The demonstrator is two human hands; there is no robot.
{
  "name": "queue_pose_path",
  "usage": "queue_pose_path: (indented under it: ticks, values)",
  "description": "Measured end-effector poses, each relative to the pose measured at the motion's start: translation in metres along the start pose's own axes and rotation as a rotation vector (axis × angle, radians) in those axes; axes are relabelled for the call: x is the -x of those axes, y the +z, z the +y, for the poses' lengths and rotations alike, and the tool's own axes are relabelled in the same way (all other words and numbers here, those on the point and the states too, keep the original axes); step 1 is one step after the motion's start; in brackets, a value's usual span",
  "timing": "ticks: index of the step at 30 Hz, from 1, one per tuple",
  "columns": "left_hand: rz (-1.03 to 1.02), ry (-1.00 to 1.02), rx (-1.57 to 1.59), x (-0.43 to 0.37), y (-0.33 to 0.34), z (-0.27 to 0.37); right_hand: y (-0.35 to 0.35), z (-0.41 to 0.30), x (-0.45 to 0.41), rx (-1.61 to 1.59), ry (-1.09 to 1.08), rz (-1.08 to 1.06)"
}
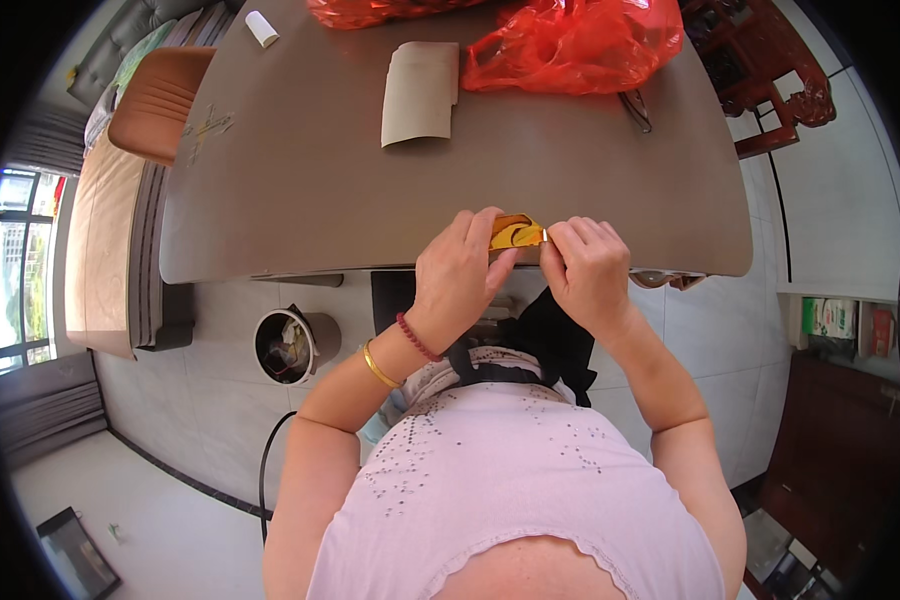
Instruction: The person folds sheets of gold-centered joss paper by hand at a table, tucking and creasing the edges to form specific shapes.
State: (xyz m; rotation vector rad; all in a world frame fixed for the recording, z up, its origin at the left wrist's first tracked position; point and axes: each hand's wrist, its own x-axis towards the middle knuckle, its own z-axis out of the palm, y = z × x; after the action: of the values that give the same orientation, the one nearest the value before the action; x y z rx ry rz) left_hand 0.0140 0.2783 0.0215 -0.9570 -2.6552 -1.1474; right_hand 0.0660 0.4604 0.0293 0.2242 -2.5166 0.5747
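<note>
A piece of shiny gold-yellow paper or foil with darker markings spans the gap between my two hands at the table's front edge. My left hand grips its left part between thumb and fingers and hides that end. With thumb and curled fingers, my right hand pinches the narrow right tip, where a small pale bit shows. Beyond the hands, a small stack of beige paper sheets lies on the brown table.
Red plastic bags sit at the table's far side, with dark-framed eyeglasses beside them. A white cylindrical object lies far left. Below the table stands a waste bin; a brown chair adjoins the left edge.
</note>
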Motion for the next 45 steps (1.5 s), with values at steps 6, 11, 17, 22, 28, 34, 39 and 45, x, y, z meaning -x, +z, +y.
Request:
queue_pose_path:
  ticks: [6,11,17,22,28,34,39,45]
  values:
    - [0.048,0.008,-0.068,-0.002,-0.008,-0.002,0.001,0.002,0.002,0.061,-0.016,-0.053]
    - [0.14,0.218,-0.206,-0.008,-0.007,-0.012,0.005,0.0,0.0,0.064,-0.02,-0.066]
    - [0.038,0.338,-0.215,-0.006,-0.005,-0.014,0.008,0.006,-0.003,0.103,-0.029,-0.034]
    - [0.118,0.251,-0.117,-0.012,-0.004,-0.02,0.01,0.002,-0.002,-0.076,-0.098,-0.162]
    - [0.036,0.268,-0.002,-0.012,-0.012,-0.018,0.005,0.008,-0.009,-0.191,0.121,-0.282]
    - [0.039,0.088,0.097,-0.015,-0.023,-0.022,0.002,0.005,-0.019,-0.521,0.263,-0.297]
    - [0.071,0.136,0.158,-0.029,-0.038,-0.023,0.006,0.012,-0.023,-0.508,0.316,-0.252]
    - [0.656,0.514,-0.107,-0.128,-0.117,-0.018,0.024,0.035,-0.005,-0.299,0.04,0.096]
